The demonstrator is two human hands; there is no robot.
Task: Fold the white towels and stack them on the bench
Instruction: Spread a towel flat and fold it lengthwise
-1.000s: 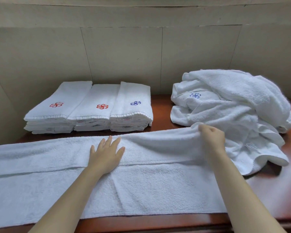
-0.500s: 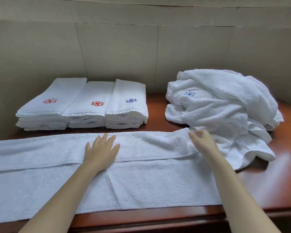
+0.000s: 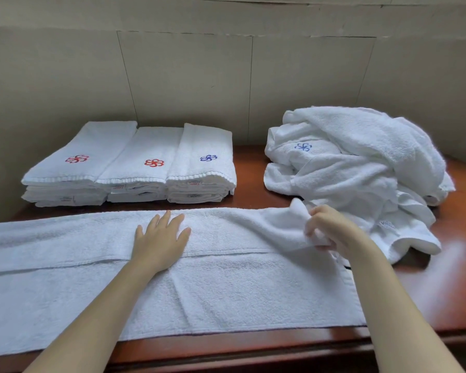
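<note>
A long white towel lies spread across the front of the reddish wooden bench, its far long edge folded toward me. My left hand rests flat on the folded part, fingers straight. My right hand grips the towel's right end and holds it bunched and lifted a little off the bench. Three stacks of folded white towels with red and blue emblems stand side by side at the back left.
A heap of unfolded white towels fills the back right of the bench, touching the spread towel's right end. A tiled beige wall rises directly behind. The bench's front edge runs just below the towel.
My right hand has closed around the towel's right end and raised it; before, it only lay on that edge. My left hand stays pressed on the towel.
</note>
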